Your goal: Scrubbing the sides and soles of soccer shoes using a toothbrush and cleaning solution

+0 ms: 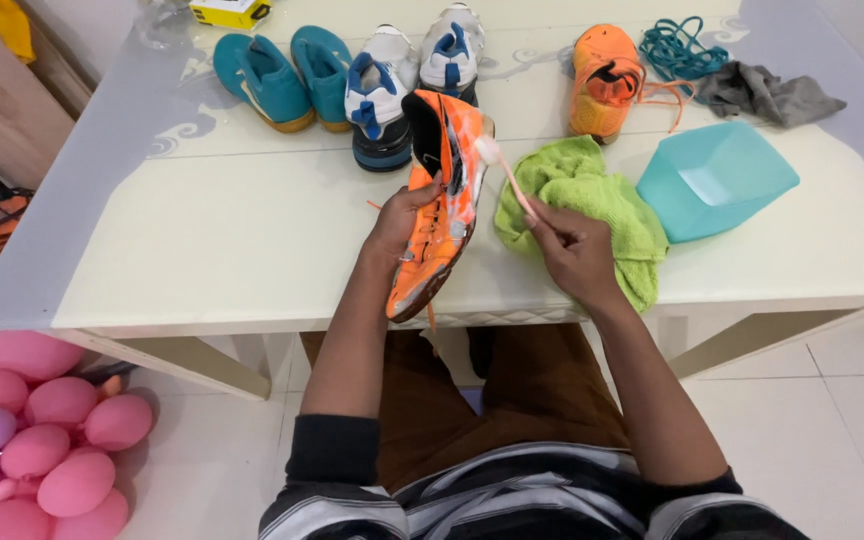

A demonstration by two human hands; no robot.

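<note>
While I sit at the table [202,250], my left hand [399,222] is closed around the middle of the orange shoe [439,205], thumb on the upper, holding it over the table's near edge. Long axis runs near-to-far, tilted slightly: toe toward me and low, heel opening away and up. My right hand [572,250] is pinched shut on the handle of a toothbrush [502,170], whose pale head sits against the shoe near the heel collar.

Surroundings, big to small: green cloth [592,195] just right of the shoe, teal basin [717,180] beyond it, second orange shoe [604,82], blue-and-white pair [392,90], teal pair [287,75], grey rag [767,95], teal laces [680,45].

Risks, my judgement: the shoe looks wet and shiny, so a one-handed grip could slip and drop it off the table edge onto my lap. Hard scrubbing could flick liquid toward the other shoes, or bend the thin brush handle.
</note>
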